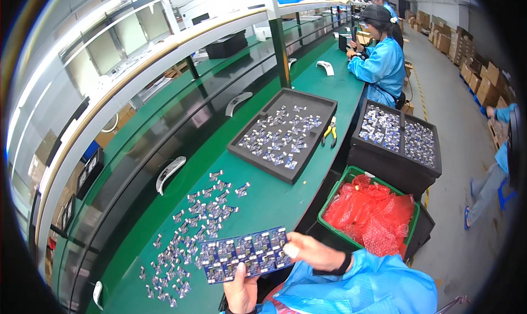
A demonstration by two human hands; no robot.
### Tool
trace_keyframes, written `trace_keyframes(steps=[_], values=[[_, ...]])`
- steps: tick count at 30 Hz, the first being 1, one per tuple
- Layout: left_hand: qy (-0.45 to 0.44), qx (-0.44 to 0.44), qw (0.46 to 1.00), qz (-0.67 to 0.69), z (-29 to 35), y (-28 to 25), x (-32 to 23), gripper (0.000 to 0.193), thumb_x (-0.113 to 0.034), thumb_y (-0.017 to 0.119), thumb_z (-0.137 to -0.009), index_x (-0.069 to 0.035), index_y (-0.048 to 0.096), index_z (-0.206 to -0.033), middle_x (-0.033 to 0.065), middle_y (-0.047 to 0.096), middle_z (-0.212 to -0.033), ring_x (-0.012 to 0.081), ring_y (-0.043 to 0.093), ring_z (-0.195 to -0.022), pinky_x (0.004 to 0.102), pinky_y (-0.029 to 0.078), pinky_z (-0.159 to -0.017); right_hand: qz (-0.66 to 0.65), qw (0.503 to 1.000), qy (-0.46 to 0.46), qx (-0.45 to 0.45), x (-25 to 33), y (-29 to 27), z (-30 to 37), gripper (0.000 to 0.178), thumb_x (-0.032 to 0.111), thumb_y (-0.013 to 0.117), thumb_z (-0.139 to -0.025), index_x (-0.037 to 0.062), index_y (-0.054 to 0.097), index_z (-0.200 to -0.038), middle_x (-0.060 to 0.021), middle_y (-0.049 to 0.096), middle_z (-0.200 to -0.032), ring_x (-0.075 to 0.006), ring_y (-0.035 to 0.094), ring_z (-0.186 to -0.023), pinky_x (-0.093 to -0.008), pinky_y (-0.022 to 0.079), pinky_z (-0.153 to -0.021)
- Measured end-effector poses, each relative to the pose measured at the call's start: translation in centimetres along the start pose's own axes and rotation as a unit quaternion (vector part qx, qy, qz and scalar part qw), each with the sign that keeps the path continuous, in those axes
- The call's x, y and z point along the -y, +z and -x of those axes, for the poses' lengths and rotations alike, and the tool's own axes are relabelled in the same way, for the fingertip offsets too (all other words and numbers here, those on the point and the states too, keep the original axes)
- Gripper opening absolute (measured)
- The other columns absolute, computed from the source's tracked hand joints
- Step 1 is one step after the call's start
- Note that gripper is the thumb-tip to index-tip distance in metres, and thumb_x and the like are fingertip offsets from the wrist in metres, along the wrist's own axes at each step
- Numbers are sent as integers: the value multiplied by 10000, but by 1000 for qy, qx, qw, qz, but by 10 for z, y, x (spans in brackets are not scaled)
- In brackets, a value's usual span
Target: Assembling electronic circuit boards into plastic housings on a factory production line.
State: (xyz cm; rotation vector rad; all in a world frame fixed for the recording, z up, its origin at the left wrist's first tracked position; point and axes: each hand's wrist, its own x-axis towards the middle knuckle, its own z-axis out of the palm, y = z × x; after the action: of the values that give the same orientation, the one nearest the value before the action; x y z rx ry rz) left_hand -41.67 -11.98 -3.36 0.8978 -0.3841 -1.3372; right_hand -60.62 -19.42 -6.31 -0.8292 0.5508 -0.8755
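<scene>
A blue rectangular circuit panel (pixel 255 249) shows 2 rows.

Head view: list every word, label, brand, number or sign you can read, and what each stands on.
No text can be read.
Panel: any print is too small to make out.
Loose boards: too small.
Cartons: any marks too far off and blurred.

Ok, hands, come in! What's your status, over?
Left fingers holding blue circuit panel. Right fingers at its right end. Loose boards scattered on green bench; nothing seen covering the panel. Over.
</scene>
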Motion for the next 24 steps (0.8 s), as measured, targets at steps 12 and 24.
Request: trace_keyframes(steps=[12, 24], values=[[-76, -14, 994, 74, -47, -16, 14, 532, 36, 580, -876, -41, 401, -1372, 110, 537, -1287, 267, 539, -1171, 446, 442, -984, 766, 467, -142, -419, 125, -235, -175, 324, 212, 736, -736, 58, 614, -993, -181, 568, -1130, -384, 548, -1036, -467, 499, -835], [-88, -20, 994, 54, -72, -7, 11, 328, -67, 537, -951, -21, 504, -1274, 101, 599, -1227, 233, 591, -1114, 412, 473, -967, 789, 479, -3, -386, 157, -297, -162, 444, 310, 663, -788, -25, 612, -1075, -287, 576, -1033, -465, 591, -927, -517, 481, -833]])
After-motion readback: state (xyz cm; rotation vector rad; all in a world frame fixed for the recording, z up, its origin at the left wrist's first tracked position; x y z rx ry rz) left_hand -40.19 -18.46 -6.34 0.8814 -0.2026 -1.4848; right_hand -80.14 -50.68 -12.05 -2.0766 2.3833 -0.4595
